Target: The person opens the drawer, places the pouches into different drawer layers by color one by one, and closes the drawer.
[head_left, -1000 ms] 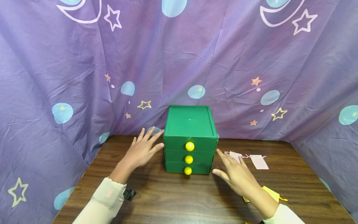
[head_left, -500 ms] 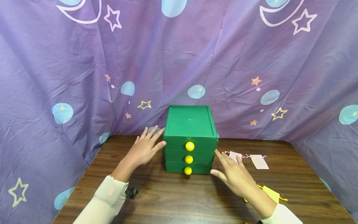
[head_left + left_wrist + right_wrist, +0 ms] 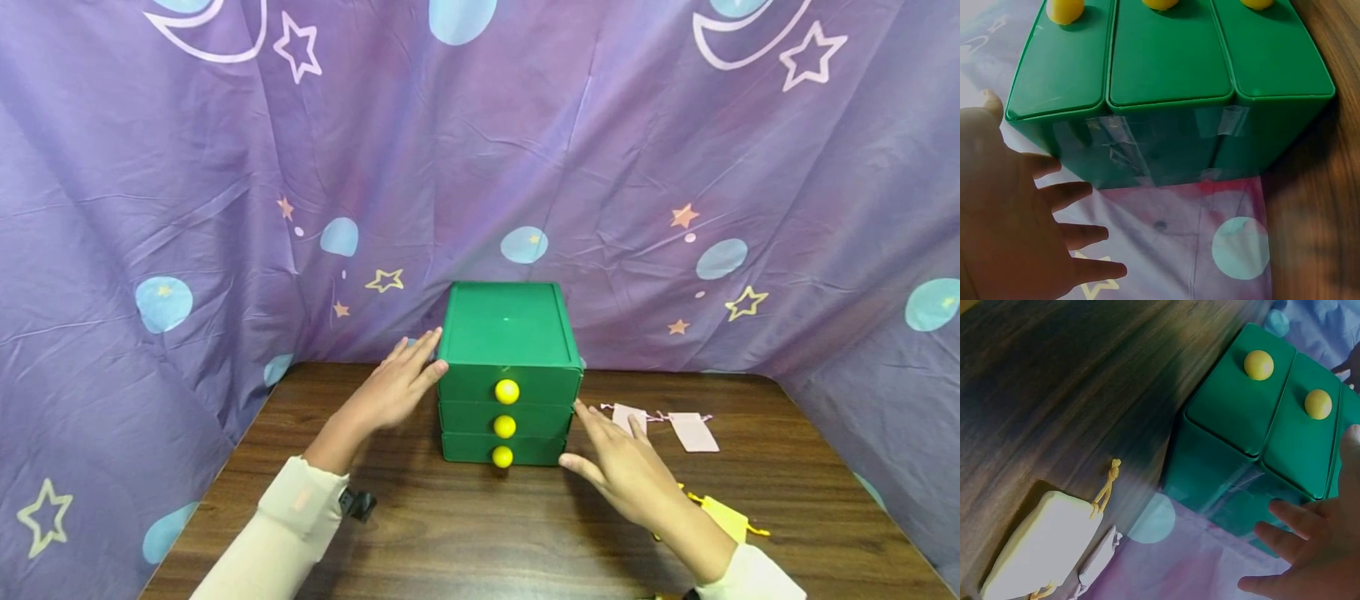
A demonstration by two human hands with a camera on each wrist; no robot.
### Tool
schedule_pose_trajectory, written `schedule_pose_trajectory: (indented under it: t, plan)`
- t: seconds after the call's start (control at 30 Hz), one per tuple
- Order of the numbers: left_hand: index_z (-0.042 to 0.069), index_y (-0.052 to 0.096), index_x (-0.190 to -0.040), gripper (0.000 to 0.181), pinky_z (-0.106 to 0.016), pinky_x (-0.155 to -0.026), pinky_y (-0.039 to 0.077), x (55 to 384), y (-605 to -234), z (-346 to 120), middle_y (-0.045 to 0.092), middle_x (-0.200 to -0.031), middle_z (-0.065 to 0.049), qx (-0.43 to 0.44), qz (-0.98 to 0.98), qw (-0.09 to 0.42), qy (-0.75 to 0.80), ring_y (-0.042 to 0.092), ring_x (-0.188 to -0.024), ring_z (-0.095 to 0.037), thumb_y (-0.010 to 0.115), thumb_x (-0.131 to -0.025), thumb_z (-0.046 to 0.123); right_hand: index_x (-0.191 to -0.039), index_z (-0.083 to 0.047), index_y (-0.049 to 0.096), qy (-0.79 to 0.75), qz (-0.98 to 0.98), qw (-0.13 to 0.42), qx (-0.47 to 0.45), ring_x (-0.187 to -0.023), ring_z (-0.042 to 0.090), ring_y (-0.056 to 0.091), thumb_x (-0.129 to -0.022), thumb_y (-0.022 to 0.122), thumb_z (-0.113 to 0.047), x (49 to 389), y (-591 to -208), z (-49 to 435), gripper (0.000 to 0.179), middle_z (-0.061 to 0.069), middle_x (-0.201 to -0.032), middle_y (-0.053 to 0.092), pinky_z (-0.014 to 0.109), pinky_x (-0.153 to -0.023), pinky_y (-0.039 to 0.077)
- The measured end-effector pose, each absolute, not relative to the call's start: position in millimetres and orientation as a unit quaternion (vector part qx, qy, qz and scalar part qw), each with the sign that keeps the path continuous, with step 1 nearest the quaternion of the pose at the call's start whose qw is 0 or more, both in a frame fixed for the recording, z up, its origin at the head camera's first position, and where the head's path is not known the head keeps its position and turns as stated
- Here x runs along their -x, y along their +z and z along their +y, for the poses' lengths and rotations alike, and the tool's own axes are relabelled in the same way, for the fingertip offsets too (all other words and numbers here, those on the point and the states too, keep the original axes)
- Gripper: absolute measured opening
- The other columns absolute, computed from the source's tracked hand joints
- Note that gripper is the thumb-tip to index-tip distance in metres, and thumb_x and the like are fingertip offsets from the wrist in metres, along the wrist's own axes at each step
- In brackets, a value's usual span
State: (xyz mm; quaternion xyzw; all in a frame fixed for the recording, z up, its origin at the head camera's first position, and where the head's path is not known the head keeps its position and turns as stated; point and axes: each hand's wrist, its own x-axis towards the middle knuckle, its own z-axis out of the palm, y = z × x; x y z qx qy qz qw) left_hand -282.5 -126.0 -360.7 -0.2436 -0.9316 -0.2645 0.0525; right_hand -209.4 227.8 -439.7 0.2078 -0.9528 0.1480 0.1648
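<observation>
Note the green three-drawer unit (image 3: 506, 325), fully closed, upright toward the back of the wood-grained counter (image 3: 450, 533), with yellow knobs (image 3: 507, 392) down its front. At its left side, left hand (image 3: 397, 387), fingers straight and apart; at its right side, right hand (image 3: 630, 475), fingers likewise extended and spread. Contact with the unit: cannot tell. Farther right, two pink pouches (image 3: 693, 432); nearer the front, a yellow pouch (image 3: 724, 518), partly hidden.

Two pink pouches (image 3: 693, 432) lie on the table (image 3: 450, 533), right side; yellow pouch (image 3: 724, 520) nearer, partly hidden. Star-patterned purple cloth (image 3: 487, 167) hangs behind.
</observation>
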Motion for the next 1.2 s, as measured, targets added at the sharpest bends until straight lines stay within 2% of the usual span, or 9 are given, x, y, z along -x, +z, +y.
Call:
schedule_pose_trajectory:
  t: [0.1,0.2,0.3,0.43,0.6,0.9,1.2]
  plan:
    - [0.01,0.018,-0.165,0.065,-0.058,-0.125,0.012,285.4,-356.5,-124.6,0.023,-0.168,-0.015,0.26,-0.925,0.054,-0.272,0.017,-0.153,-0.047,0.033,-0.112,0.045,-0.16,-0.007,0.035,0.152,-0.953,0.162,-0.208,-0.139,0.038,0.051,-0.097,0.065,-0.052,209.9,-440.1,227.9,0.082,0.02,-0.151,0.053,0.074,-0.114,0.023]
    - [0.005,0.019,-0.164,0.065,-0.057,-0.125,0.01,288.7,-352.5,-122.9,0.023,-0.168,-0.017,0.275,-0.918,0.056,-0.281,0.016,-0.153,-0.049,0.03,-0.113,0.043,-0.16,-0.008,0.034,0.157,-0.951,0.164,-0.21,-0.138,0.037,0.052,-0.097,0.066,-0.05,209.5,-439.2,227.2,0.082,0.021,-0.149,0.055,0.075,-0.113,0.023]
    - [0.005,0.02,-0.164,0.062,-0.056,-0.126,0.01,293.7,-349.7,-121.2,0.023,-0.168,-0.018,0.289,-0.911,0.054,-0.29,0.017,-0.154,-0.045,0.029,-0.113,0.04,-0.161,-0.009,0.034,0.158,-0.95,0.167,-0.212,-0.138,0.038,0.052,-0.097,0.067,-0.048,208.8,-438.5,226.8,0.082,0.021,-0.148,0.056,0.075,-0.113,0.024]
    - [0.01,0.022,-0.165,0.058,-0.054,-0.126,0.009,301.4,-346.1,-119.1,0.022,-0.169,-0.016,0.304,-0.903,0.037,-0.302,0.018,-0.155,-0.038,0.027,-0.114,0.037,-0.16,-0.009,0.034,0.159,-0.949,0.169,-0.212,-0.137,0.038,0.053,-0.096,0.069,-0.046,208.8,-439.2,226.6,0.082,0.021,-0.148,0.056,0.075,-0.112,0.025]
    - [0.013,0.022,-0.165,0.058,-0.055,-0.126,0.012,310.1,-341.8,-117.1,0.021,-0.17,-0.012,0.306,-0.896,0.008,-0.323,0.015,-0.156,-0.038,0.024,-0.114,0.04,-0.16,-0.008,0.034,0.163,-0.949,0.168,-0.21,-0.138,0.038,0.052,-0.096,0.07,-0.046,209.5,-440.1,227.3,0.083,0.021,-0.149,0.055,0.075,-0.113,0.024]
    - [0.008,0.024,-0.164,0.058,-0.056,-0.126,0.013,325.8,-337.7,-112.3,0.022,-0.17,-0.016,0.315,-0.881,-0.016,-0.352,0.017,-0.156,-0.04,0.028,-0.113,0.036,-0.161,-0.01,0.032,0.161,-0.95,0.166,-0.208,-0.138,0.038,0.052,-0.096,0.068,-0.048,210.2,-440.2,227.4,0.084,0.021,-0.149,0.055,0.075,-0.113,0.023]
    - [0.012,0.025,-0.164,0.059,-0.056,-0.125,0.016,337.4,-336.3,-104.3,0.022,-0.17,-0.015,0.292,-0.87,-0.058,-0.393,0.019,-0.156,-0.037,0.035,-0.112,0.038,-0.162,-0.01,0.031,0.167,-0.949,0.165,-0.211,-0.14,0.037,0.05,-0.096,0.069,-0.046,208.9,-440.0,225.9,0.084,0.021,-0.15,0.053,0.075,-0.114,0.022]
